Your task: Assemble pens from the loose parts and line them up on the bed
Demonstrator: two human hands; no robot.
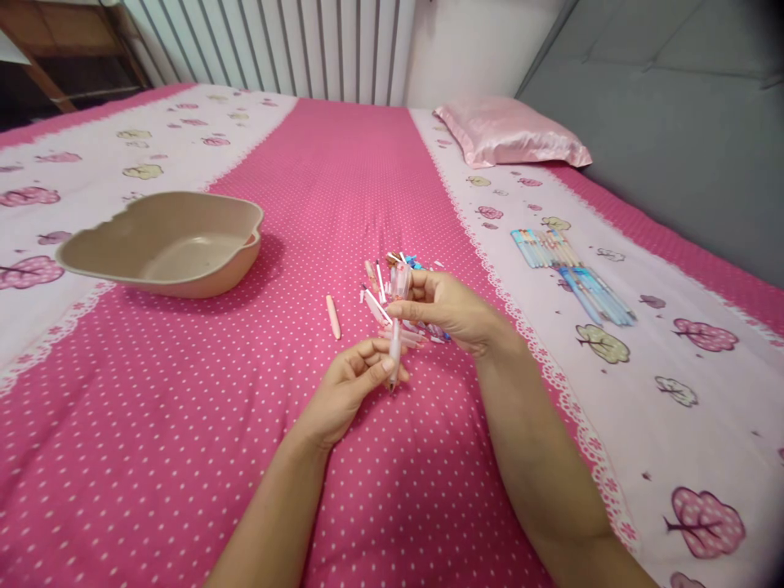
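Observation:
Both my hands hold one pale pink pen point(395, 327) upright over the pink dotted bedspread. My left hand point(349, 388) pinches its lower end with fingers curled. My right hand point(450, 309) grips the pen's clear upper part between thumb and fingers. Just behind the hands lies a small heap of loose pen parts point(392, 273), pink, white and blue. A single pink pen piece point(332, 316) lies apart to the left of the heap.
A beige plastic basin point(165, 245) stands on the bed at the left. A row of blue and pastel pens point(569, 265) lies at the right. A pink satin pillow point(511, 131) rests by the grey headboard point(661, 106).

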